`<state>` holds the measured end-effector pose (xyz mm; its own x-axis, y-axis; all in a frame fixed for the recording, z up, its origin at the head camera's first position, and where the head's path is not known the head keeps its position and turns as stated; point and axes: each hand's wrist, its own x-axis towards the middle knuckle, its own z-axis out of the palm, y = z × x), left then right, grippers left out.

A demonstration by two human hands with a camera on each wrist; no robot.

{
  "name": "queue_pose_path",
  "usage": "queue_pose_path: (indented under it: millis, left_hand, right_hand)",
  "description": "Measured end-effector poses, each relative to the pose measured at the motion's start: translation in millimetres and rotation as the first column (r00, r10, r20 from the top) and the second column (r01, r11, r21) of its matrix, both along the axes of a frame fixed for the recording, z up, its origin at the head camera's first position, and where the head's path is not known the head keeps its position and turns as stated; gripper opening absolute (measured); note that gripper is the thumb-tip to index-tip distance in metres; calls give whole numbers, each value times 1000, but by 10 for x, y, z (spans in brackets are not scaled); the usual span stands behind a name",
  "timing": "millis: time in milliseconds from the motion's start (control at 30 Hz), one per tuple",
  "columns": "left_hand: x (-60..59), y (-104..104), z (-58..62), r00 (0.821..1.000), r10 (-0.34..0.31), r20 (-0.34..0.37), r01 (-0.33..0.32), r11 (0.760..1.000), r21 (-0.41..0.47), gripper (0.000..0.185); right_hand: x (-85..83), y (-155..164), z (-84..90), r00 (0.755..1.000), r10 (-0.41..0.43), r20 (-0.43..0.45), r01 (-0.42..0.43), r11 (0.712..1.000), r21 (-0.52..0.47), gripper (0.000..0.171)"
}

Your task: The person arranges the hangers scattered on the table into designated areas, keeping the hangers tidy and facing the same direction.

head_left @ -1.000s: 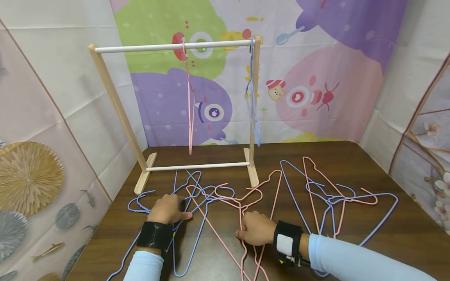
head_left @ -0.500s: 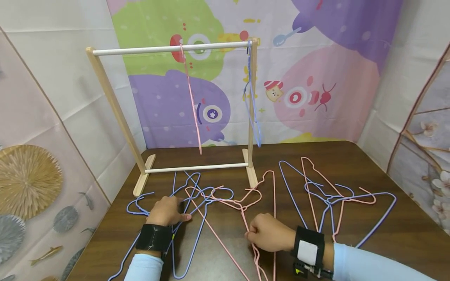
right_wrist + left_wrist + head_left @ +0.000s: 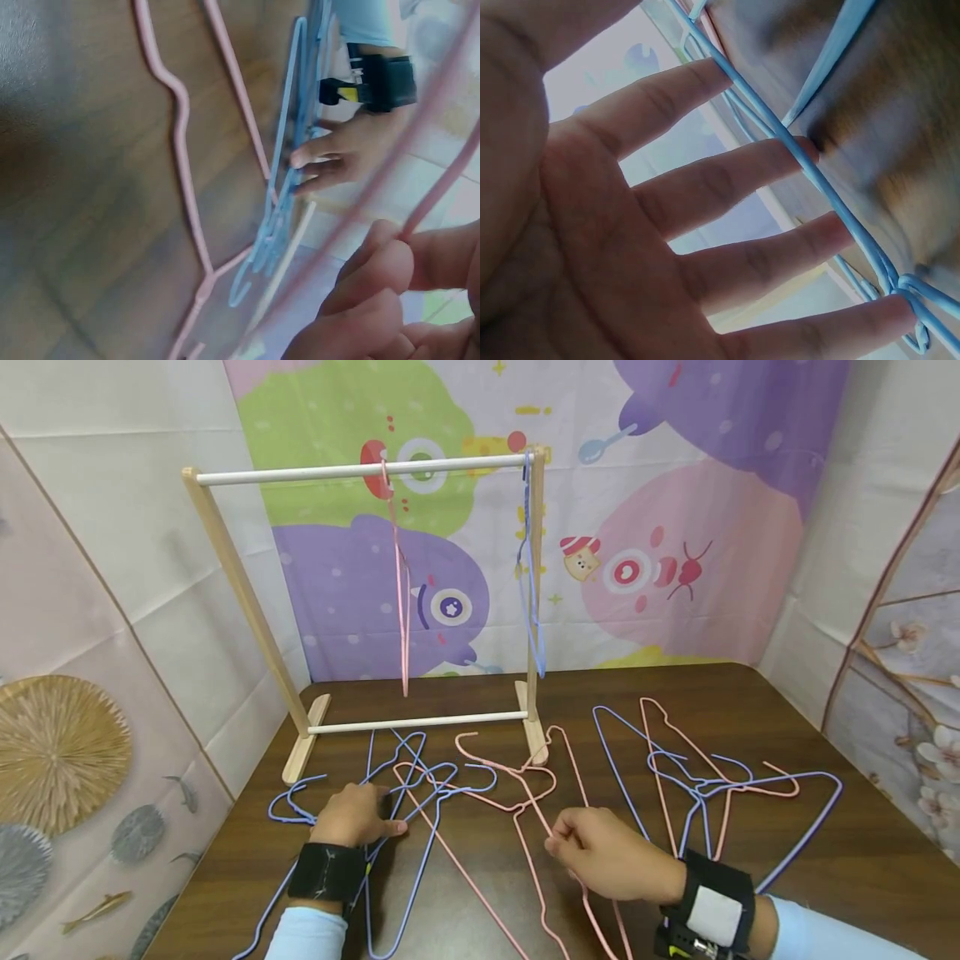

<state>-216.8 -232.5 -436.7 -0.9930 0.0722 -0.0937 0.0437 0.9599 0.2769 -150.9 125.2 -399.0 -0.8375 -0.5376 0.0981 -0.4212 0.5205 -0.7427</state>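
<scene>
My right hand (image 3: 618,856) pinches a pink clothes hanger (image 3: 570,760) by its wire between thumb and fingers, as the right wrist view also shows. That hanger's hook points left, over the tangle. Another pink hanger (image 3: 529,852) lies on the table just left of it. My left hand (image 3: 352,817) rests on a tangle of blue hangers (image 3: 426,864). Up close in the left wrist view, its straight, spread fingers (image 3: 757,262) reach a blue hanger wire (image 3: 832,199) with their tips, without curling round it.
Behind the hands stands a wooden rack with a white top rail (image 3: 300,474). On it hang a pink hanger (image 3: 400,610) near the middle and blue hangers (image 3: 534,602) by the right post. More blue and pink hangers (image 3: 806,847) overlap on the table's right side.
My right hand has moved right, drawing its pink hanger apart from the other pink one, and the hook has shifted. The hanging pink hanger has swung. My left hand stays in place.
</scene>
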Motion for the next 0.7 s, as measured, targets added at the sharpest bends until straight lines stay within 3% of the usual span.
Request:
queue_pose_path:
  millis: [267,400,533,700]
  left_hand:
    - [108,58,3,998,7,-58,-7,1000,-7,68]
    - [231,179,141,996,-22,-90,20,999,-31,72]
    - [295,290,239,993,-73,-97,69,997,-39,80]
    - [330,355,141,991,-109,-83,107,994,-25,95]
  right_hand:
    - [122,136,167,997,-60,-38,61,998,20,16]
    - [136,185,245,996,-74,-56,75,997,17,14]
    - [124,207,297,985,-91,-150,97,995,32,13]
    - [108,206,382,983,-88,-163,94,995,28,13]
